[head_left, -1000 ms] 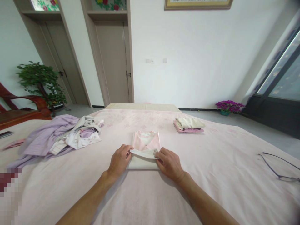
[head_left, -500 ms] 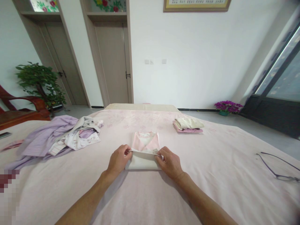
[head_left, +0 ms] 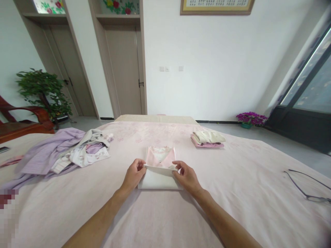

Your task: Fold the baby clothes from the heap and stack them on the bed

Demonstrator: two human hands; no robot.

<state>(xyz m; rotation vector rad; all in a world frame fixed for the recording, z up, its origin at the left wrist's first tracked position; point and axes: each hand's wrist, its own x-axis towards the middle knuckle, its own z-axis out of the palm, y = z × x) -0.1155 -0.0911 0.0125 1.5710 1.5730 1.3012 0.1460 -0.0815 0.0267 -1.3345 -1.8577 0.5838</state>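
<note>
A pink and white shirt lies on the bed-like covered surface in front of me, its lower part folded up toward the collar, whose pink neckline shows at the far end. My left hand pinches the left end of the fold's upper edge between thumb and fingers. At the right end of that same edge, my right hand has its thumb on the cloth, with the index finger slightly raised above it. The white folded flap between the hands lies nearly flat.
To the left lies a loose heap of clothes, lilac, grey and white. A folded clothes stack sits beyond my right hand. Eyeglasses rest at the right, and a phone at the far left. Everything lies on a pale pink sheet.
The fingers of my right hand have loosened and lifted a little at the fold's right corner. My left hand keeps nearly the same place, and the shirt has hardly moved.
</note>
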